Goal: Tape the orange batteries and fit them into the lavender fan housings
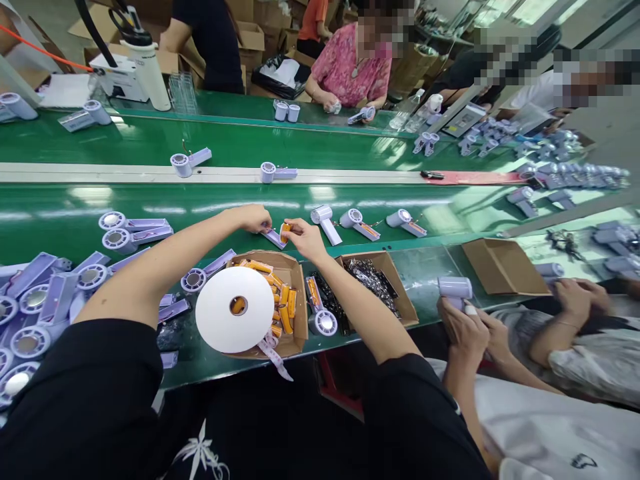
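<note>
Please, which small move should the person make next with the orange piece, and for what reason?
Probably the right hand should lower the orange piece into the purple handle at the left hand: it is already pinched close by, and a purple unit further right has such a piece in its handle.

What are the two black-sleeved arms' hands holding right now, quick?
Left hand: curled at the end of a purple piece; exact grip can't be told.
Right hand: closed, pinching an orange piece.
</note>
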{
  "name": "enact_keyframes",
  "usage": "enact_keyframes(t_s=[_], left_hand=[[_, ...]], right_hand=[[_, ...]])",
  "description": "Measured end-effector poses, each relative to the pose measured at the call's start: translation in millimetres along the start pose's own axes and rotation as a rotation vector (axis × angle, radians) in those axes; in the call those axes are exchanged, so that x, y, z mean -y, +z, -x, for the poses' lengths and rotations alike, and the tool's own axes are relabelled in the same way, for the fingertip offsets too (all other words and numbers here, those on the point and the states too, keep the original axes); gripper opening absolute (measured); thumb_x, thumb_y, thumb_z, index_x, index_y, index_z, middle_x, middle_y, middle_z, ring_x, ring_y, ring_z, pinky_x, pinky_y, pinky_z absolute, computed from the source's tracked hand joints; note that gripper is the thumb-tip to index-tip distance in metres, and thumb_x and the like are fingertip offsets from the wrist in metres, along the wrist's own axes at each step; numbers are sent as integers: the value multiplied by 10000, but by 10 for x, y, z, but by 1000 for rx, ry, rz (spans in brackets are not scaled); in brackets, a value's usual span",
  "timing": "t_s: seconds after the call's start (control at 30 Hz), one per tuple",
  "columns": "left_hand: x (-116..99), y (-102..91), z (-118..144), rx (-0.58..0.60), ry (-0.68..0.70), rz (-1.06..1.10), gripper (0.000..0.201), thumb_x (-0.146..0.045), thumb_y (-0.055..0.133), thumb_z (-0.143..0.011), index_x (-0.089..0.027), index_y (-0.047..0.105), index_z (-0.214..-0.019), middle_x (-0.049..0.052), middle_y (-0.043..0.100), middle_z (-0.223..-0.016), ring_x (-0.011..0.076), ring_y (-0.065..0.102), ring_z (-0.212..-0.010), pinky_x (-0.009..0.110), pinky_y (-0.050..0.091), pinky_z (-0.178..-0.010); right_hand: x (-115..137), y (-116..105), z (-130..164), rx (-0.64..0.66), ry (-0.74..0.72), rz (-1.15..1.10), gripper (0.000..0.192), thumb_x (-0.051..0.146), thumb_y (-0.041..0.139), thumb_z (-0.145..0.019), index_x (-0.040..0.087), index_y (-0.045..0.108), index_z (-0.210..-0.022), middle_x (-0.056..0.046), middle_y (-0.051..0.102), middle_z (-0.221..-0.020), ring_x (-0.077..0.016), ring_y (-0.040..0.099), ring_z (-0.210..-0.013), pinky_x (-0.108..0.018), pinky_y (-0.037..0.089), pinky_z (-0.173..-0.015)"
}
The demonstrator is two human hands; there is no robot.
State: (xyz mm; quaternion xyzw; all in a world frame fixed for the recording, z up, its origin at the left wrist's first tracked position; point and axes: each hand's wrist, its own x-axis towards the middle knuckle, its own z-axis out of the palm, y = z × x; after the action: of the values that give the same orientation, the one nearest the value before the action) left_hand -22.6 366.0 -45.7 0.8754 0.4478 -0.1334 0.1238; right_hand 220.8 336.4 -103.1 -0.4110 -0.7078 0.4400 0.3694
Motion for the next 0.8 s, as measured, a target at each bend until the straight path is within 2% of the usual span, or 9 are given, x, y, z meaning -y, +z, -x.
enact_keyframes(t_s=[0.1,0.17,0.27,0.43,0.57,0.7,0.8], left_hand=[[-105,90,-20,-22,3,-23,262,-395,756,-865,-290,891,-1063,76,864,-1135,261,726,-1111,300,497,-972],[-187,144,-51,-35,-7,-37,279,-336,783,-825,-229,890,-1059,138,856,-1166,304,715,-1194,328,498,-1008],[-249,146,-119,-37,-40,-41,305,-251,743,-821,-177,889,-1078,188,850,-1157,328,724,-1194,352,505,-996],[-195,-27,-234,2,-82,29,274,-337,767,-829,-273,893,-1063,83,869,-1051,263,756,-1023,308,510,-905],[-212,-76,-266,-44,-141,89,334,-350,710,-899,-285,863,-1188,64,866,-1126,249,757,-1091,290,503,-932],[-287,-20,-294,-93,-207,130,435,-309,661,-921,-252,810,-1325,95,850,-1221,274,763,-1129,309,521,-953],[-317,8,-328,-113,-236,154,483,-294,663,-920,-247,767,-1389,82,844,-1261,257,765,-1146,287,524,-951]], right_hand=[[2,-8,10,-3,-12,58,357,358,833,-842,228,827,-1175,-45,902,-1108,-256,870,-1038,-426,682,-1078],[8,-16,23,-5,-17,103,336,343,823,-868,238,830,-1187,-39,902,-1133,-249,869,-1054,-412,679,-1082],[19,-23,39,-1,-16,185,338,327,793,-914,239,824,-1240,-43,896,-1208,-241,863,-1114,-388,671,-1092],[79,-62,74,44,18,406,357,275,758,-972,236,808,-1323,-64,883,-1276,-239,855,-1157,-362,659,-1067],[189,-108,77,119,68,629,382,266,762,-1005,260,807,-1384,-95,888,-1243,-292,851,-1149,-403,635,-1062],[320,63,-55,246,116,775,368,279,753,-1028,270,828,-1388,-146,887,-1215,-359,832,-1178,-460,605,-1075],[449,164,-163,335,135,797,262,313,710,-1060,261,883,-1249,-144,889,-1203,-343,825,-1182,-420,590,-1069]])
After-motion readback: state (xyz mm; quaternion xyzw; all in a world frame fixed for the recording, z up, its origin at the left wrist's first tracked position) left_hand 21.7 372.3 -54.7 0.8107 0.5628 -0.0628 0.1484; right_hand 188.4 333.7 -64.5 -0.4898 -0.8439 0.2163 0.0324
